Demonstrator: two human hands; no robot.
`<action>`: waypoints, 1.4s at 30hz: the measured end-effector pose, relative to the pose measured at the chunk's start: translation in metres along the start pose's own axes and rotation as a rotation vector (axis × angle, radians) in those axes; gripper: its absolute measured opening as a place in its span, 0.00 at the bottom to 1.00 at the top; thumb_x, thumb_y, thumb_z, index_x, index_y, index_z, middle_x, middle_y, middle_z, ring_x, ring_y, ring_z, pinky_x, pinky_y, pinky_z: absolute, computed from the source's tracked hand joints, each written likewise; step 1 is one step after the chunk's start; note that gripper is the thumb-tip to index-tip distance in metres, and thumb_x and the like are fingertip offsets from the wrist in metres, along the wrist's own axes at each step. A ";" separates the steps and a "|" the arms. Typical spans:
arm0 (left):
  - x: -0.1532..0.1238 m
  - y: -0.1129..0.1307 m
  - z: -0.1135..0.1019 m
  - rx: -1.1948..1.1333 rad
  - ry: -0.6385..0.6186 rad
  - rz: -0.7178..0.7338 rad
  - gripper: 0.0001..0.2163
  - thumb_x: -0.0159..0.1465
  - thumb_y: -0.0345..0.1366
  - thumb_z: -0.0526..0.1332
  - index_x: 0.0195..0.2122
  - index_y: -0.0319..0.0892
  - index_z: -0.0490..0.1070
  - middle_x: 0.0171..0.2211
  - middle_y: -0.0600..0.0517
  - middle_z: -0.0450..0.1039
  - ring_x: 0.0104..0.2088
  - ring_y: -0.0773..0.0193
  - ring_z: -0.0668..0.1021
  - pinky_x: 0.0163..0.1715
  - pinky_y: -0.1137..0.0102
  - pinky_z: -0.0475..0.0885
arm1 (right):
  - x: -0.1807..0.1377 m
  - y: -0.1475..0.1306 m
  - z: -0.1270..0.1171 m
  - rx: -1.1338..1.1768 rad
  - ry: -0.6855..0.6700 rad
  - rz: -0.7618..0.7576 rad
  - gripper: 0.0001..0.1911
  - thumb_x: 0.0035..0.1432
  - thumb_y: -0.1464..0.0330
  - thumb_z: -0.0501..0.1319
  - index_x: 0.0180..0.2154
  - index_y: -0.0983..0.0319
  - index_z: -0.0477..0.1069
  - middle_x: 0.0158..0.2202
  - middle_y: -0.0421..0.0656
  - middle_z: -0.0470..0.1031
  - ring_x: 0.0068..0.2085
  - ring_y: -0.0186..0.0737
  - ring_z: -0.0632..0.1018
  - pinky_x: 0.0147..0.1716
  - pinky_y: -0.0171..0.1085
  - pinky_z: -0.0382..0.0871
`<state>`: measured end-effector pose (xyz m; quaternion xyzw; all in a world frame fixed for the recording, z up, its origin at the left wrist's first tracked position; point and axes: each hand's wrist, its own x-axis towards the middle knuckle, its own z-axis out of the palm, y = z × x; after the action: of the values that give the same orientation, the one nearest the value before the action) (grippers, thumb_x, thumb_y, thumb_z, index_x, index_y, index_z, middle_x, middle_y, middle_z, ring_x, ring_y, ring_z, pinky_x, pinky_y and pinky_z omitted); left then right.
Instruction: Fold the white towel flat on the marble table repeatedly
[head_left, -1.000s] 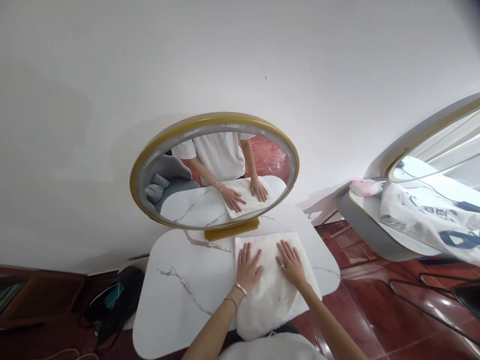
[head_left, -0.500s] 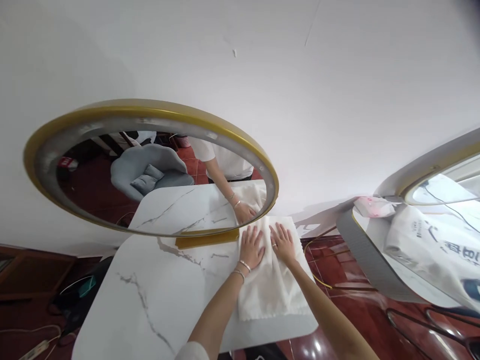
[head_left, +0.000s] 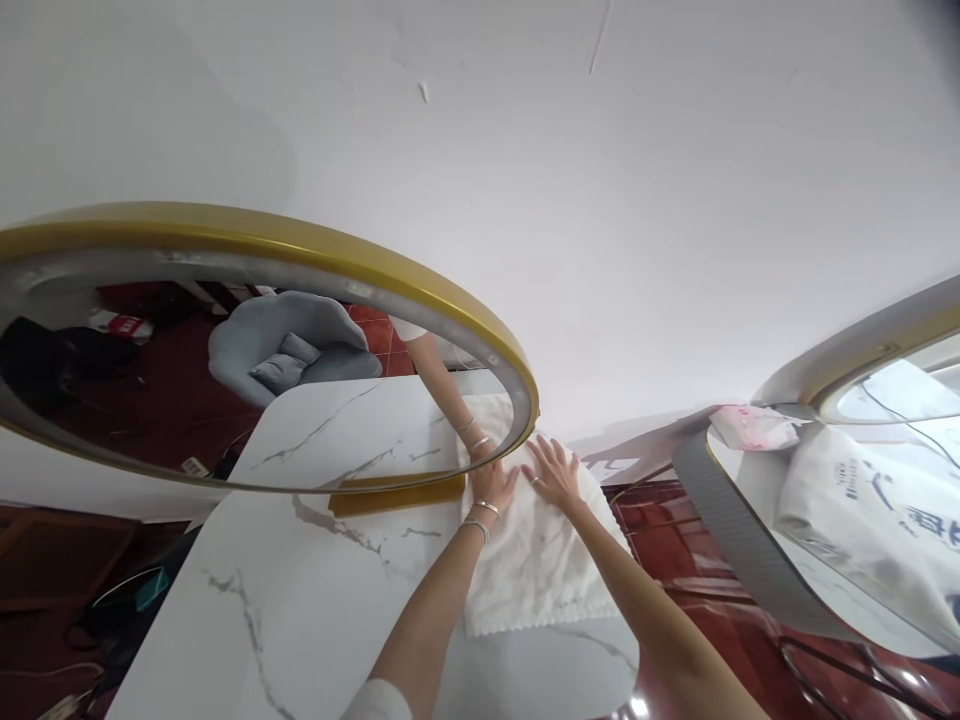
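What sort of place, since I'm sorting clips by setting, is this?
Probably a salon or dressing area: a gold-framed mirror over a marble-patterned table, a second mirror and second table alongside, and a grey armchair in the reflection.

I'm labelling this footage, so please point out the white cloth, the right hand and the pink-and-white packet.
White cloth [head_left: 544,555]: head view, on the bare fabric between the forearms.
Right hand [head_left: 556,480]: head view, on the back of the hand.
Pink-and-white packet [head_left: 752,428]: head view, on its middle.
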<state>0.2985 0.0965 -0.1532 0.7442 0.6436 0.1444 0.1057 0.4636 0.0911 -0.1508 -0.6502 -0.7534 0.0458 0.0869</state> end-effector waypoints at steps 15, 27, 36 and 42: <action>-0.096 -0.005 -0.009 0.015 0.145 0.160 0.26 0.66 0.46 0.52 0.65 0.49 0.53 0.67 0.50 0.49 0.67 0.51 0.50 0.64 0.51 0.51 | -0.105 -0.016 0.006 -0.040 0.105 -0.045 0.28 0.65 0.56 0.46 0.65 0.49 0.49 0.68 0.41 0.47 0.67 0.53 0.49 0.60 0.65 0.40; -0.234 -0.005 -0.022 -0.044 0.047 0.391 0.30 0.62 0.49 0.57 0.64 0.53 0.53 0.68 0.49 0.43 0.67 0.46 0.51 0.62 0.45 0.48 | -0.180 -0.020 0.008 -0.114 0.162 -0.062 0.29 0.66 0.60 0.46 0.66 0.48 0.41 0.68 0.41 0.46 0.67 0.49 0.51 0.63 0.59 0.40; -0.177 -0.010 -0.022 -0.022 0.023 0.391 0.34 0.60 0.55 0.57 0.65 0.52 0.51 0.69 0.48 0.38 0.67 0.44 0.48 0.63 0.46 0.41 | -0.081 0.000 0.010 -0.121 0.134 -0.142 0.25 0.67 0.60 0.44 0.64 0.50 0.53 0.67 0.42 0.51 0.67 0.47 0.52 0.62 0.58 0.41; -0.144 -0.011 -0.017 -0.045 0.043 0.381 0.33 0.60 0.56 0.57 0.65 0.54 0.52 0.69 0.50 0.36 0.67 0.45 0.49 0.63 0.46 0.40 | -0.061 -0.004 0.007 -0.126 0.222 -0.026 0.24 0.67 0.62 0.44 0.60 0.59 0.61 0.63 0.49 0.59 0.66 0.49 0.55 0.62 0.60 0.38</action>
<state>0.2638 -0.0447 -0.1519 0.8469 0.4896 0.1919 0.0793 0.4672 0.0311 -0.1616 -0.6455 -0.7489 -0.0751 0.1295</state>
